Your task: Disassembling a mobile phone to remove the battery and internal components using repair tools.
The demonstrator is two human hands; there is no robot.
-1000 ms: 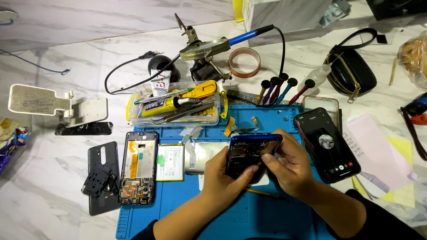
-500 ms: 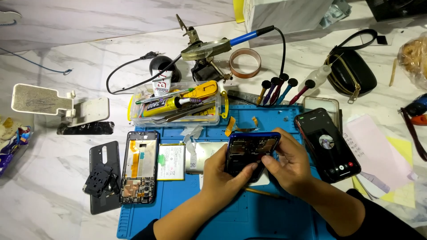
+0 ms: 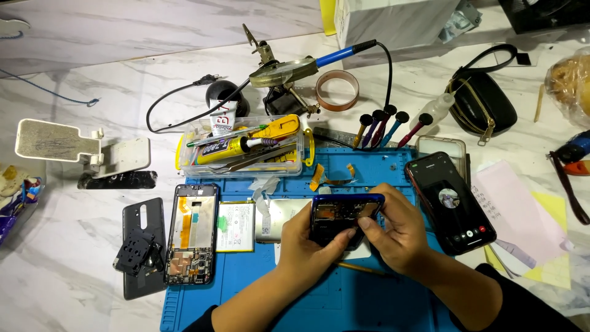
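Opened phone [image 3: 342, 216] shifted slightly right since earlier; left hand [image 3: 307, 241] and right hand [image 3: 393, 232] both grip it over blue mat [image 3: 295, 295].

Both hands [image 3: 356, 237] grip opened phone [image 3: 341, 215].

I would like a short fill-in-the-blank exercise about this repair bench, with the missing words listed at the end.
1. Both hands hold an opened phone with a ____ frame.
2. The work mat is ____ in colour.
3. The lit phone lies to the ____ of the right hand.
4. The battery lies flat on the ____.

Missing words: blue; blue; right; mat
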